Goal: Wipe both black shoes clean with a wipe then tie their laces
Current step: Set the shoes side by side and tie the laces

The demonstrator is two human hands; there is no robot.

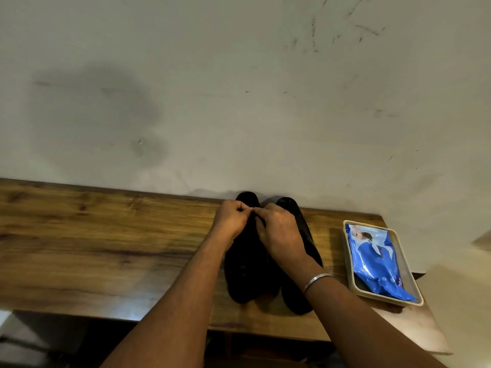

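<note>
Near the table's [106,235] far edge, left hand [232,219] and right hand [279,233] pinch one shoe's [247,272] lace [259,221].

The only lettering is on the blue pack [372,258] lying in the tray [348,262]. It is a white fragment, roughly "nee", at the pack's end by the tray's near rim. Nothing else there is legible.

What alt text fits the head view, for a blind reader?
Left hand and right hand meet, fingers curled, pinching at the left black shoe, beside the right shoe, on a wooden table by a pale wall. A blue wipe pack lies in a beige tray at right.
</note>
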